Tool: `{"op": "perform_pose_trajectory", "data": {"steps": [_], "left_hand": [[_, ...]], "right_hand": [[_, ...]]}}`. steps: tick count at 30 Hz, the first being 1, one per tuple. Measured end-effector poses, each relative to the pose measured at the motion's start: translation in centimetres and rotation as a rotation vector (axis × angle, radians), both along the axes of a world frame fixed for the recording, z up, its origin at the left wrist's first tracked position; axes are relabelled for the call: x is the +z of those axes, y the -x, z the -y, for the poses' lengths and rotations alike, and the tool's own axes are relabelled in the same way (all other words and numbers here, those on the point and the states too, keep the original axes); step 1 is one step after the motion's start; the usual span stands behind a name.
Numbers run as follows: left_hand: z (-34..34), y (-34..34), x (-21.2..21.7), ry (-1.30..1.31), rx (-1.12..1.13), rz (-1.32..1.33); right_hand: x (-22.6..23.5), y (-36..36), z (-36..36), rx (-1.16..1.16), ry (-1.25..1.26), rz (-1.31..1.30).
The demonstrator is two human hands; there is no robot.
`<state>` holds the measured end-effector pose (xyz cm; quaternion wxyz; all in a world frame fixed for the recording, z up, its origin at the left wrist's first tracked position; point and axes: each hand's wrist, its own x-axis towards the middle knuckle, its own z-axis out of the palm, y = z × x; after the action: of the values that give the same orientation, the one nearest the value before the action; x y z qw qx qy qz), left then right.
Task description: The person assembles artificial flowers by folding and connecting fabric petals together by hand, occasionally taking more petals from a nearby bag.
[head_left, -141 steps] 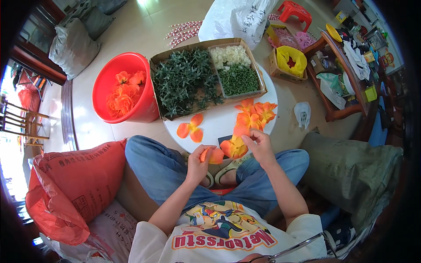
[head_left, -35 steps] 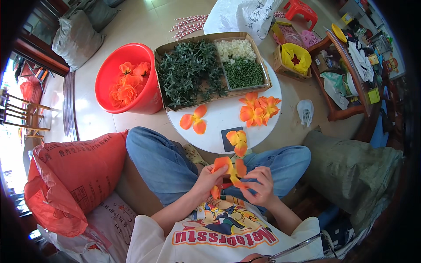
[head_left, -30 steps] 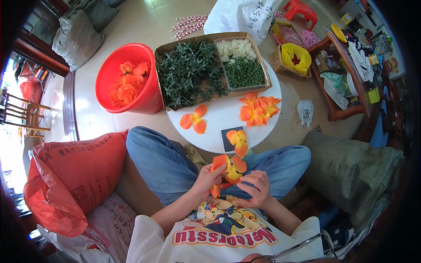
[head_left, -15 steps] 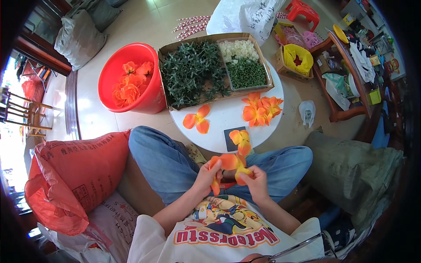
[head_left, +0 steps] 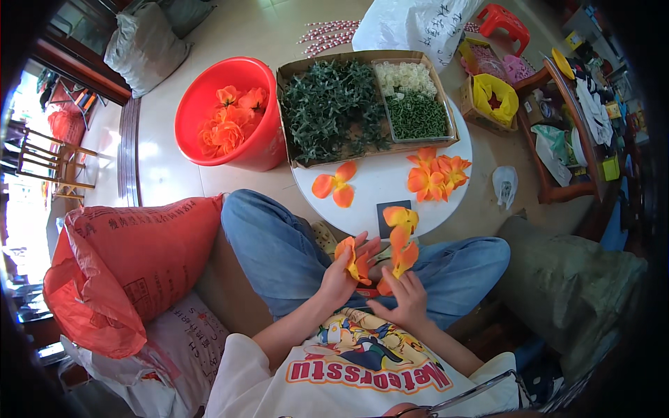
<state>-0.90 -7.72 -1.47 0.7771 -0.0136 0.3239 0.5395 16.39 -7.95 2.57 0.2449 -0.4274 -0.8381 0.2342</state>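
My left hand (head_left: 337,280) holds orange and yellow artificial flower petals (head_left: 357,266) against its fingers, some of which are spread out behind them. Beside it, my right hand (head_left: 406,301) has its thumb stretched away from the fingers, and its fingertips touch the lower end of another orange-yellow petal piece (head_left: 403,258). Just beyond, a yellow-orange petal piece (head_left: 401,219) overlaps a dark square pad (head_left: 383,224) at the near edge of the white round table (head_left: 327,212). A three-lobed orange petal piece (head_left: 336,185) lies flat at the table's left; several assembled orange flowers (head_left: 437,175) lie at its right.
A cardboard tray (head_left: 296,160) on the table carries dark green leaves (head_left: 327,104) and a clear box (head_left: 418,138) of white and green pieces. Left of it stands a red bucket (head_left: 191,139) with orange flowers. Large sacks (head_left: 139,258) flank my crossed legs; a wooden stand (head_left: 557,191) is at right.
The petals spanning both hands are now apart: the left hand keeps some, while the right hand's thumb has opened away from its fingers. The whole view has shifted slightly.
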Motion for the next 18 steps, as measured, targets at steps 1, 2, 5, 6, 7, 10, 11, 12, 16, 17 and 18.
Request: {"op": "perform_pose_trajectory", "data": {"steps": [1, 2, 5, 6, 7, 10, 11, 12, 16, 17, 18], "left_hand": [[-0.1, -0.3, 0.4, 0.0, -0.001, 0.002], [-0.1, -0.7, 1.0, 0.034, -0.002, -0.039], [0.4, -1.6, 1.3, 0.113, -0.044, -0.124], [0.7, -1.7, 1.1, 0.16, -0.081, -0.17], [1.0, -1.7, 0.9, 0.158, -0.081, -0.169], [1.7, -0.9, 0.4, 0.054, -0.151, -0.114], [2.0, 0.0, 0.2, -0.056, -0.208, -0.131], [2.2, 0.6, 0.0, -0.166, -0.267, -0.144], [2.9, 1.6, -0.4, -0.253, -0.381, -0.362], [3.0, 1.7, -0.4, -0.173, -0.454, -0.386], [3.1, 1.8, -0.3, -0.092, -0.525, -0.412]], "right_hand": [[0.0, 0.5, -0.1, -0.001, 0.0, 0.002], [0.1, 1.0, -0.4, 0.007, -0.045, 0.016], [-1.3, 2.0, -0.7, -0.016, -0.127, 0.017], [-2.1, 2.0, -0.6, -0.056, 0.021, -0.073], [-2.7, 1.9, -0.5, -0.096, 0.168, -0.163], [-1.9, 0.8, -0.3, -0.268, 1.058, -0.346], [-2.4, 0.4, -0.2, -0.268, 1.058, -0.346], [-2.9, 0.0, 0.0, -0.249, 1.209, -0.526], [-2.9, -0.3, 0.9, -0.328, 1.672, -0.924], [-2.8, -0.5, 1.0, -0.332, 1.669, -0.926], [-2.8, -0.5, 1.1, -0.307, 1.709, -0.871]]}}
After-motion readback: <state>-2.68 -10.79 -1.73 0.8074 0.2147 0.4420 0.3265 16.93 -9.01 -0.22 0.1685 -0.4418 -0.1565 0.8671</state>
